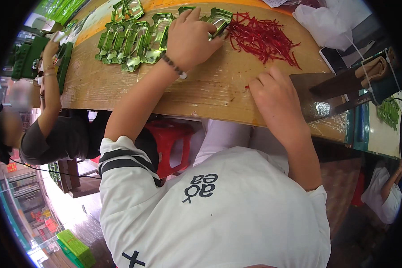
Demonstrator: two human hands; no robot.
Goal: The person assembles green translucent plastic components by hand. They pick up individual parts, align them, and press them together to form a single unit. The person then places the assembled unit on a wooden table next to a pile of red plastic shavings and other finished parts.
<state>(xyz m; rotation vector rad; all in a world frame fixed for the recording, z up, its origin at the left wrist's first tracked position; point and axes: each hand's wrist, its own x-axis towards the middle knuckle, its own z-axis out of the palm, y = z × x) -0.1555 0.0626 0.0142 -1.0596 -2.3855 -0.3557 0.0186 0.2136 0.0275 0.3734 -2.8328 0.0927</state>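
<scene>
My left hand (192,42), with a beaded bracelet at the wrist, reaches to the far side of the table. Its fingers are closed over a glossy green plastic frame (219,20), and the hand hides part of it. To its left, several like green frames (136,40) lie side by side in rows. A loose pile of thin red strips (263,38) lies to the right of the held frame. My right hand (277,96) is nearer to me, below the pile. Its fingers are curled together, and a tiny red tip (247,87) shows at them.
The table (201,96) has a brown, film-covered top. At the right are a white plastic bag (324,24) and a dark machine part (339,87). A co-worker (53,138) sits at the left beside a green machine (29,58). A red stool (169,143) stands under the table edge.
</scene>
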